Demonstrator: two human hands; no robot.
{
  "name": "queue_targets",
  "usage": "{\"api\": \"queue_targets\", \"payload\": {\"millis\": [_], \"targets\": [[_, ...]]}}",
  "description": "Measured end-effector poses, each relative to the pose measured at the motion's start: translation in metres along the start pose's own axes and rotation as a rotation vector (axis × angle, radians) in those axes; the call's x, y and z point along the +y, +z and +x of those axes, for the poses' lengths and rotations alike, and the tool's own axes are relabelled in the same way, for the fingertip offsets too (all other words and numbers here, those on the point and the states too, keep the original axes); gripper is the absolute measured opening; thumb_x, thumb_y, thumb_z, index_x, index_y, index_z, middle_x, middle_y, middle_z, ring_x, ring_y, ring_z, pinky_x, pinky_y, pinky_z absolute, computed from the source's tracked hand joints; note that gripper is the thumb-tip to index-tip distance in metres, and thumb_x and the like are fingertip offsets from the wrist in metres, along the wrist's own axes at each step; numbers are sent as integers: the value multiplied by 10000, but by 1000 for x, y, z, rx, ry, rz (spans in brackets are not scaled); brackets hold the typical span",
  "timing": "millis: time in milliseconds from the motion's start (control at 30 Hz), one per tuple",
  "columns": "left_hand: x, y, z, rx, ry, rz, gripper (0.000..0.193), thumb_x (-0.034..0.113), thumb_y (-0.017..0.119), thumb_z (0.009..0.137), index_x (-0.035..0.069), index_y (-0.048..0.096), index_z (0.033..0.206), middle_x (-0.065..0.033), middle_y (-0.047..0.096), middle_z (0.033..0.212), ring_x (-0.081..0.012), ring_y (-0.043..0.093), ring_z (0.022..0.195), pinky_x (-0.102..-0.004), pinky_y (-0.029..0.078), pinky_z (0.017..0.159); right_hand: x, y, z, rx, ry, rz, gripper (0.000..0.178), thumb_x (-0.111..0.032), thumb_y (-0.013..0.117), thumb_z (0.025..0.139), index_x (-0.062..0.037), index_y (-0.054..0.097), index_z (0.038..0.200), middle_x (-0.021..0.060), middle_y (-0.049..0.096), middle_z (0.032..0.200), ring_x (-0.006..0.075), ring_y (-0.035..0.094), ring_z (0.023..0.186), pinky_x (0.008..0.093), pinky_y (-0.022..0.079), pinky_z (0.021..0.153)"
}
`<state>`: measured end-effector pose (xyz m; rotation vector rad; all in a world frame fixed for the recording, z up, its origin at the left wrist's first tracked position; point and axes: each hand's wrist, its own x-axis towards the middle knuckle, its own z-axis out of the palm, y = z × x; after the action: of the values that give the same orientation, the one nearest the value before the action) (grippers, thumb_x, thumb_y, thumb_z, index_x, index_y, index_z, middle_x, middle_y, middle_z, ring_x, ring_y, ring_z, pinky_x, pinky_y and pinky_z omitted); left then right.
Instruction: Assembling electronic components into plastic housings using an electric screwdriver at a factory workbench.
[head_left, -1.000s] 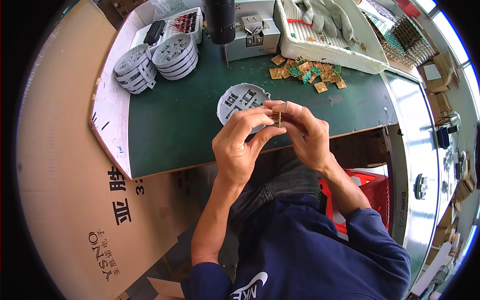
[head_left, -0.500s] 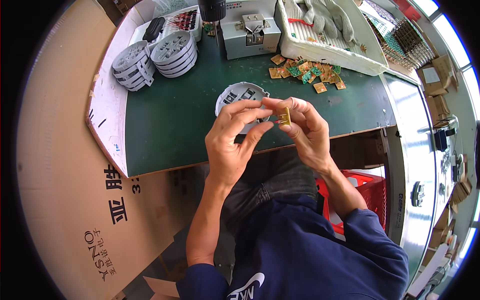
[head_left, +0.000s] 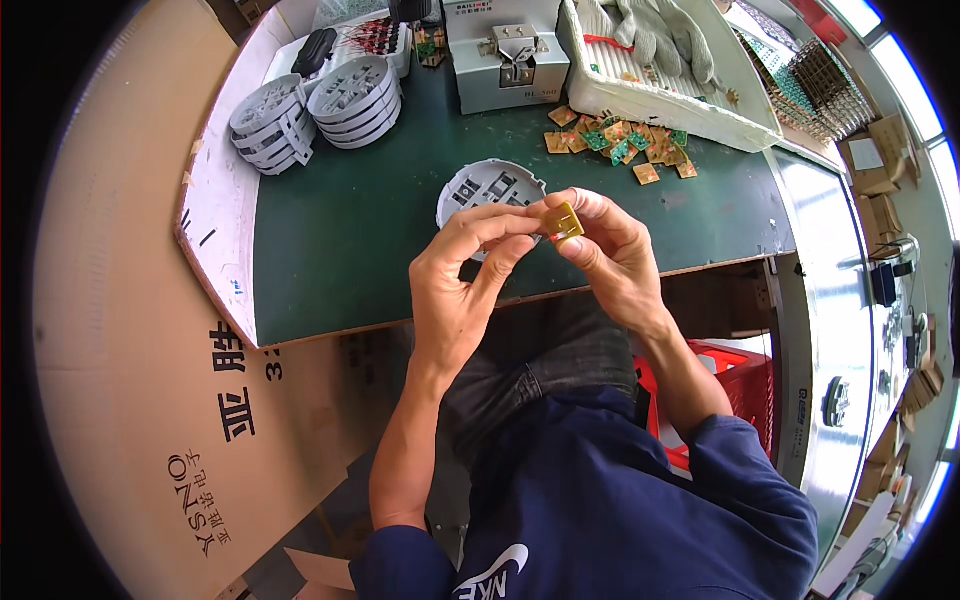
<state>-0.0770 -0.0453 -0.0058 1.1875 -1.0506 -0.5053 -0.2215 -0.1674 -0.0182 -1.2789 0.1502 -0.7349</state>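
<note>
My right hand [head_left: 612, 255] pinches a small square yellowish circuit board [head_left: 566, 222] between thumb and fingers, its face with pale pins turned up. A red bit shows at the board's lower left edge, beside my right thumb. My left hand [head_left: 462, 262] is at the board's left side, thumb and fingertips drawn close together; what they hold, if anything, is hidden. Behind both hands a round grey plastic housing [head_left: 462, 190] with dark slots lies on the green bench, partly covered by the fingers.
Several loose circuit boards [head_left: 646, 174] lie in a pile at the back right, below a white foam tray [head_left: 690, 118] with grey gloves [head_left: 655, 40]. A metal machine [head_left: 510, 85] stands at the back. Stacked grey housings [head_left: 355, 108] sit at the back left. Green bench top [head_left: 330, 230].
The circuit board has been turned so more of its face shows. My left thumb has moved closer to the left fingertips. The whole view has shifted slightly.
</note>
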Motion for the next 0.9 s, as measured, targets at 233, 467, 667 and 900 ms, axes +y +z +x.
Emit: {"api": "queue_targets", "payload": {"millis": [233,467,667,900], "targets": [[2,0,0,67,220,330,154,42,754,927,35,764,1081,-78,725,1063,-143,673,924,-290,549,817,-2,-1,0,-55,32,2,364,-34,684,985,11,631,1342,61,669,1289,139,599,1208,332,470,1095],[1,4,-3,96,178,338,143,54,765,920,34,752,1061,-67,714,1031,-142,667,890,-285,545,789,-1,-2,-1,-68,13,-53,367,-21,681,980,14,630,1342,67,669,1293,139,600,1206,322,476,1088],[-3,8,-5,140,112,265,133,46,758,926,29,749,1058,-67,712,1062,-142,667,878,-285,548,782,2,-2,-1,-30,40,-67,384,-86,709,978,5,625,1341,64,667,1282,156,618,1200,342,478,1090],[0,13,-12,190,271,487,152,61,790,903,30,753,1047,-76,717,1062,-154,676,853,-289,553,744,2,-1,2,-7,50,-89,395,-73,681,996,28,596,1368,111,675,1270,183,629,1210,363,479,1099]]}}
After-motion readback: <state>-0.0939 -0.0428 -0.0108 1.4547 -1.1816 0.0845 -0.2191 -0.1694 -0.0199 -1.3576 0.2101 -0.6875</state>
